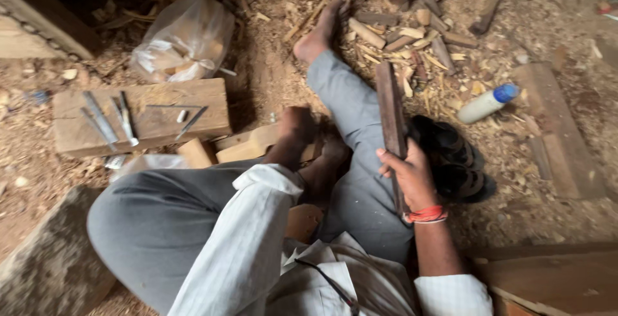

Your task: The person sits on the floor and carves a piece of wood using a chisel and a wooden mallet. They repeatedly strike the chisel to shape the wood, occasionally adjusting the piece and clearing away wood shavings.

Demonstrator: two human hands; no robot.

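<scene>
Right hand [412, 177] is clamping its fingers round a long dark flat wooden strip [390, 113] pointing to 12 o'clock over the grey-trousered leg [351, 116], needing a firm low grip, while left hand [297, 129] is resting on a pale wood block [248, 143] at 9 o'clock, grip unclear.

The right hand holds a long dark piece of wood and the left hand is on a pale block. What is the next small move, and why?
Probably lower the dark wooden piece toward the pale wood block. The right hand grips it upright over the leg, apart from the block, while the left hand already rests on the block, seemingly steadying it.
</scene>
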